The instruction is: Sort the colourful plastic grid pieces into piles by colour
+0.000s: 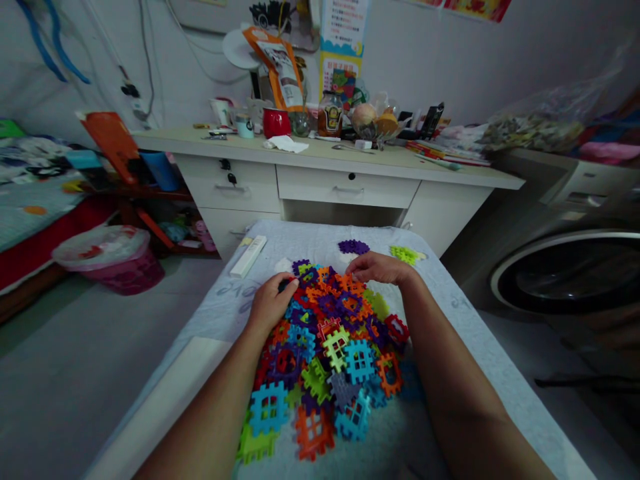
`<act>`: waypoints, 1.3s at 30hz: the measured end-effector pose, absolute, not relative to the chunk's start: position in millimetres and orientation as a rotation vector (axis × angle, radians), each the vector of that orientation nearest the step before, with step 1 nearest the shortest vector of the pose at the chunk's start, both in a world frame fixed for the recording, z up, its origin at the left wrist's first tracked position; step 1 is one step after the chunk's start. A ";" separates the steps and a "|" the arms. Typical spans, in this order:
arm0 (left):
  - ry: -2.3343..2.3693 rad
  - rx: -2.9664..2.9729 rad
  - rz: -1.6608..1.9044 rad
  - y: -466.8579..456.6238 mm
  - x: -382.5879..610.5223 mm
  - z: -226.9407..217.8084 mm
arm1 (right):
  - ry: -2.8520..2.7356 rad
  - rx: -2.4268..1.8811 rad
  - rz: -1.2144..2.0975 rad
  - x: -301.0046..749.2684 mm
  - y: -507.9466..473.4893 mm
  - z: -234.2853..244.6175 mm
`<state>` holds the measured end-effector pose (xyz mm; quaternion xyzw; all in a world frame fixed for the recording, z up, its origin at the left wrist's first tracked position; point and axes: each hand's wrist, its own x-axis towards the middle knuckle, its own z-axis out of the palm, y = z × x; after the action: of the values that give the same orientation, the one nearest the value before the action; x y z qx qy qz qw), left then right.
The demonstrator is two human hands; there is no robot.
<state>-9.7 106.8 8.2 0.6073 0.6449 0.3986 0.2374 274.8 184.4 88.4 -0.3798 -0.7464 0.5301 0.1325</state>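
A heap of colourful plastic interlocking building pieces (359,361) with toothed edges lies on a cloth-covered table (460,347). At the heap's upper left, my left hand (270,299) has its thumb and fingers closed about a dark interlocking piece (284,285), partly hidden by the fingers. My right hand (381,268) reaches over the heap's far right side. Its fingers are bent together beside orange pieces (349,283), and whatever its fingertips hold is hard to see. Beyond the right hand lie a purple piece (354,247) and a lime green piece (404,254), apart from the heap.
A long white box (249,257) lies on the table's far left. Behind stands a white desk (345,175) with a red pot (277,123) and a jar (330,115) on it. A washing machine (565,220) is at right, a pink lined bin (117,267) at left.
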 end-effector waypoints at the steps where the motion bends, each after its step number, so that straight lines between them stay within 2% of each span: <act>1: 1.768 1.669 1.092 106.7 -9.7 8.0 | -2.148 -1.102 1.540 275.6 182.5 90.0; 6: 1.768 1.674 1.090 105.8 -9.1 9.1 | -2.055 -1.145 1.450 288.1 173.2 94.3; 12: 1.780 1.681 1.082 105.4 -9.0 9.7 | -1.773 -1.280 1.172 330.0 157.6 90.1; 18: 1.792 1.696 1.089 106.0 -9.4 8.2 | -1.322 -1.562 0.786 393.5 135.2 71.9; 22: 1.796 1.693 1.078 105.8 -9.5 8.5 | -1.139 -1.712 0.640 421.8 118.9 52.0; 30: 1.785 1.689 1.069 106.3 -10.2 6.9 | -1.260 -1.819 0.512 434.5 107.3 8.9; 39: 1.778 1.669 1.061 109.4 -12.2 1.9 | -1.451 -2.131 0.098 421.9 101.1 19.5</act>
<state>-12.2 109.4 1.9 0.6094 0.6491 0.3875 0.2388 421.9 101.1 19.5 -0.7938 -0.5402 0.0365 0.2771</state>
